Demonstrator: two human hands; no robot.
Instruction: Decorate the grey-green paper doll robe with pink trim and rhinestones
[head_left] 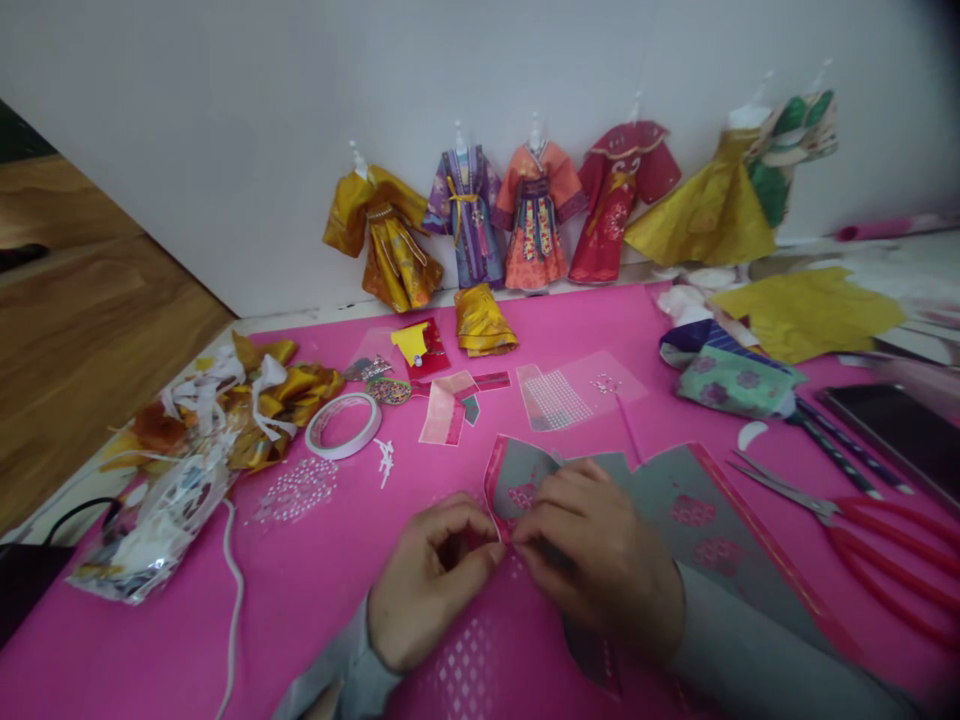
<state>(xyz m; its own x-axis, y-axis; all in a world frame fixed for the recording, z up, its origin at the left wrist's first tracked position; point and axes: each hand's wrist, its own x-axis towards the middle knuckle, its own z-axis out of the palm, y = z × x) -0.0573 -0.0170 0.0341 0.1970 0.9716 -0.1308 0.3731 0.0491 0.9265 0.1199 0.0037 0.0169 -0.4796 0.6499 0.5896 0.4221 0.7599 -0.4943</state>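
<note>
1. Left hand [427,580] and right hand [592,560]: fingers [480,545] pinching the pink edge of the grey patterned paper [675,510], which lies on the pink worktop [300,570].
2. Both hands meet knuckles-up, wrists low.
3. Plastic bag [150,530], far left, holds paper scraps.
4. Red scissors [862,530] lie right.

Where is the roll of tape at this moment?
In the head view, the roll of tape lies on the pink mat, left of centre, beside the gold paper scraps.

My only view came from the head camera, looking forward and down at the pink table [300,560], hands close at 6 o'clock, the wall [300,120] at 12 o'clock.
</note>
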